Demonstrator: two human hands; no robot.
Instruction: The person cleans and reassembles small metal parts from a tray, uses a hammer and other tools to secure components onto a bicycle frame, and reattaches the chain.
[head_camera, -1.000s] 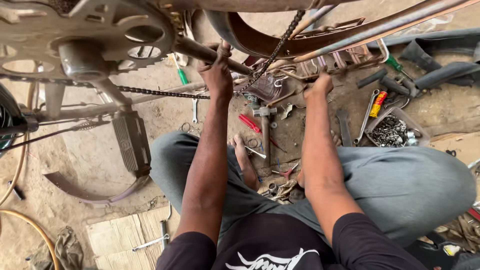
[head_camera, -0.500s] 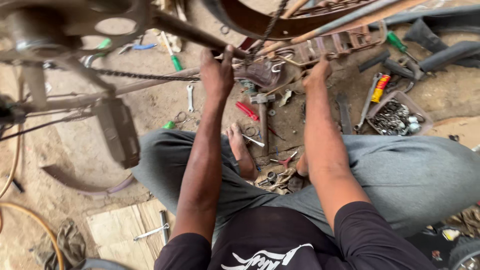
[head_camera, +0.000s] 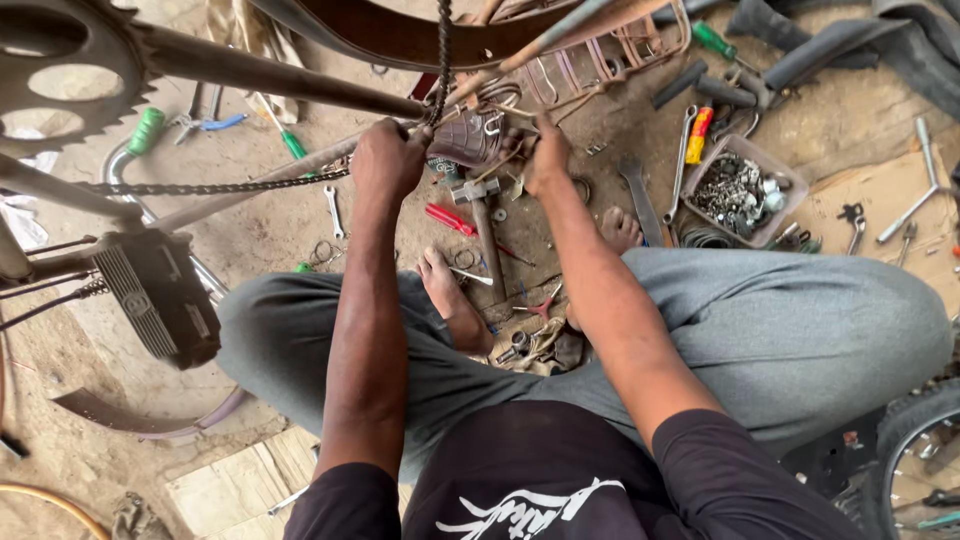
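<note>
We see a rusty, dark metal bicycle frame (head_camera: 270, 75) lying overturned across the ground above both hands, its brown tubes running from the toothed steel chainwheel (head_camera: 55, 75) far off to the left of the left hand toward the spot where the hands meet. A greasy black roller chain (head_camera: 215, 186) stretches from the left edge along to the left hand, and a second run of it hangs straight down from the top edge to just above that hand. Our left hand (head_camera: 388, 160) reaches forward with the arm nearly straight, knuckles up, fingers curled shut around the chain and the tube end there. Our right hand (head_camera: 547, 158) is stretched out just beside it, fingers bent and pressed against the tangle of brown wire-framed parts; what exactly it grips we cannot tell. Below and between the hands lies a steel-headed hammer with a brown handle (head_camera: 484, 225), and just left of it red-handled pliers (head_camera: 447, 219). Well right of the right hand sits a clear plastic tray of nuts and bolts (head_camera: 740, 190), with a grey steel spanner (head_camera: 640, 200) nearer.
</note>
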